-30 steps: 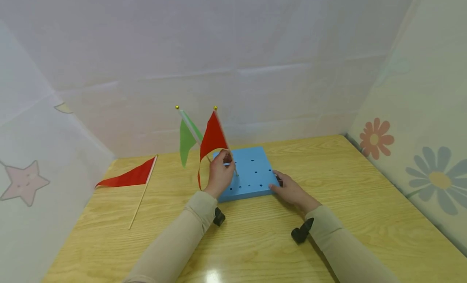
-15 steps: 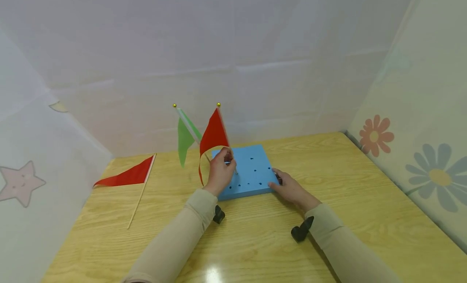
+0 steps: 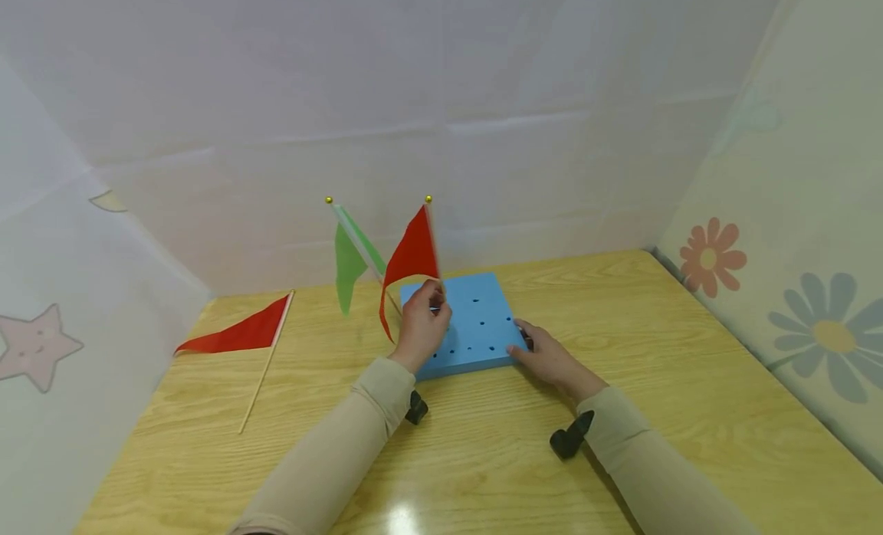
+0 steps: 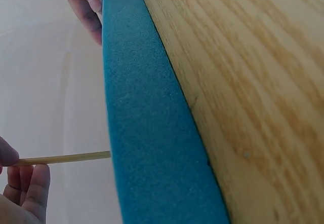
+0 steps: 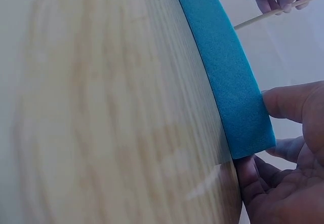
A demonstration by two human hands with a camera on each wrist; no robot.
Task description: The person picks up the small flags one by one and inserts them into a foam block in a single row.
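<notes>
Beige sleeves (image 3: 324, 460) stretch across a wood-grain bench (image 3: 483, 458). The right grip (image 3: 552, 360) clasps the near right corner of a blue block (image 3: 461, 313), thumb on its holed top. Across the block from it, the left grip (image 3: 422, 328) pinches the thin stick (image 4: 66, 158) of a red flag (image 3: 415, 251); the cloth rises above those fingers, and the stick's lower end meets the block's top below them. Well left of that grip, a second red flag (image 3: 248, 332) lies on the bench. Just beyond the grip, a green flag (image 3: 349, 267) leans leftward before a pale, creased backdrop (image 3: 517, 175).
</notes>
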